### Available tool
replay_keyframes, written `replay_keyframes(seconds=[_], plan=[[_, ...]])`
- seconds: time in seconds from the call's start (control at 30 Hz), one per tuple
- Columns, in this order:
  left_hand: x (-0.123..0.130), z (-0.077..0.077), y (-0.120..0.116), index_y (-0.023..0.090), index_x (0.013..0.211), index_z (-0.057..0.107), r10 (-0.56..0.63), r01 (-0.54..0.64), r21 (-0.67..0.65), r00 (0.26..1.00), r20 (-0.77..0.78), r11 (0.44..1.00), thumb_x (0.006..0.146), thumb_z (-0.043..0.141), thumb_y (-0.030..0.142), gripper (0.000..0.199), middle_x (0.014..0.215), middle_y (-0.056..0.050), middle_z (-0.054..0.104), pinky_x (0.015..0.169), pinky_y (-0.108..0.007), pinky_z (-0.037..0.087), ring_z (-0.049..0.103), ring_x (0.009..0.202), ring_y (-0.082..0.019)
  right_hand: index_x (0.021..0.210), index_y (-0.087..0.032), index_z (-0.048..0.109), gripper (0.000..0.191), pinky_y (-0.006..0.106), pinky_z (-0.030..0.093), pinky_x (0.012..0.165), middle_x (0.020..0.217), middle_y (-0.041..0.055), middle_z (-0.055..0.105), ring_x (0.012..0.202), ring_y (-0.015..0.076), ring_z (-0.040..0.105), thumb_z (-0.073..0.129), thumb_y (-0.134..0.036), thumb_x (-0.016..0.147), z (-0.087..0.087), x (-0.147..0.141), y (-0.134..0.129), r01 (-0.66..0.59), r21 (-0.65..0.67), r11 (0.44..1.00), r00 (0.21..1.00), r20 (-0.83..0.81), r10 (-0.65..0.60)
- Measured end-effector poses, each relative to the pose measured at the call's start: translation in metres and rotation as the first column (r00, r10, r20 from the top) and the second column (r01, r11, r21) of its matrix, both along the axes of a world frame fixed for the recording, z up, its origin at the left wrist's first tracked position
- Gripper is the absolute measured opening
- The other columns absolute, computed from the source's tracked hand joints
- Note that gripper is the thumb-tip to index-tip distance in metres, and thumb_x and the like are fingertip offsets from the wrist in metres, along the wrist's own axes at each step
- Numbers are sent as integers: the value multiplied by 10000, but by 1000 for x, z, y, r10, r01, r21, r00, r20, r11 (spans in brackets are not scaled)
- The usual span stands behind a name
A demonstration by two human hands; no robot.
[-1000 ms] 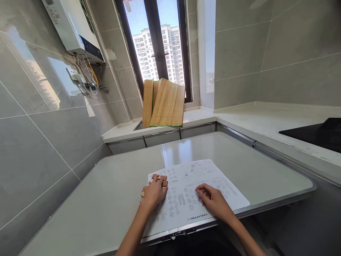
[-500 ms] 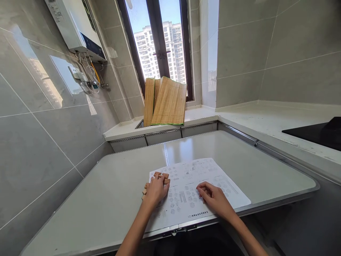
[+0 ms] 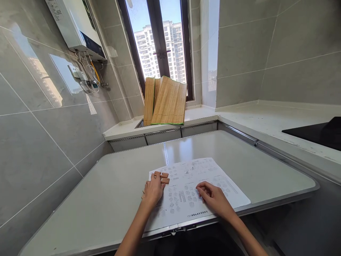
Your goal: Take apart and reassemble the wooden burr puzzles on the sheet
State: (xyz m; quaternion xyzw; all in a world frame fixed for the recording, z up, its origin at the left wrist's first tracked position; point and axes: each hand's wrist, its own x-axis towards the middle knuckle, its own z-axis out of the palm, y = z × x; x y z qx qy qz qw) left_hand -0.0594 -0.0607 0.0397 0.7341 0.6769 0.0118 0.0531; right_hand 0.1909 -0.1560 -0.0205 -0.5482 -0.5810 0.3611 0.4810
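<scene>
A white sheet (image 3: 186, 177) printed with small diagrams lies on the pale table. At its left edge, my left hand (image 3: 153, 190) rests over several small wooden pieces (image 3: 165, 181), its fingers curled down on them. Some pieces stick out beyond the fingertips and at the left of the hand; others are hidden under it. On the right half of the sheet lies my right hand (image 3: 210, 195), with its fingers curled in and thumb near the index finger. Nothing shows between those fingers.
The folding table (image 3: 112, 199) has a seam and a front latch. Behind it runs a white counter (image 3: 202, 114) with bamboo mats (image 3: 170, 103) leaning by the window. A black cooktop (image 3: 319, 134) is at the right, a water heater (image 3: 77, 28) at the upper left.
My left hand has shifted slightly left and its fingers have drawn closer over the wooden pieces, covering more of those at the left. My right hand has barely moved.
</scene>
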Motion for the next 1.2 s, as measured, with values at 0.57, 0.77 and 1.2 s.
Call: replay_keyframes(seconds=[0.57, 0.77, 1.2], plan=[[8, -10, 4, 296, 1376, 547, -194, 194, 8, 980, -36, 981, 1023, 377, 327, 393, 1547, -100, 443, 1038, -518, 412, 555, 1251, -382, 939, -224, 693, 395, 300, 484, 636, 785, 23, 708, 643, 180, 612, 542, -589, 931, -5, 0, 0, 3, 3, 1000, 1000, 15, -3], [15, -4, -9, 300, 1378, 547, -359, 360, -2, 933, 16, 933, 1014, 415, 327, 388, 1567, -81, 421, 1065, -479, 427, 588, 1239, -344, 939, -220, 686, 383, 300, 473, 640, 775, 16, 702, 640, 181, 613, 533, -571, 939, -8, 0, 2, 1, -5, 1000, 1000, 28, -1], [24, -17, -44, 318, 1446, 477, -669, 660, 112, 735, 109, 743, 987, 521, 353, 462, 1602, -75, 418, 1155, -555, 363, 483, 1394, -365, 943, -227, 683, 333, 287, 445, 644, 762, 14, 710, 685, 196, 609, 518, -516, 956, -7, 5, -2, -74, -1, 997, 986, 151, 73]])
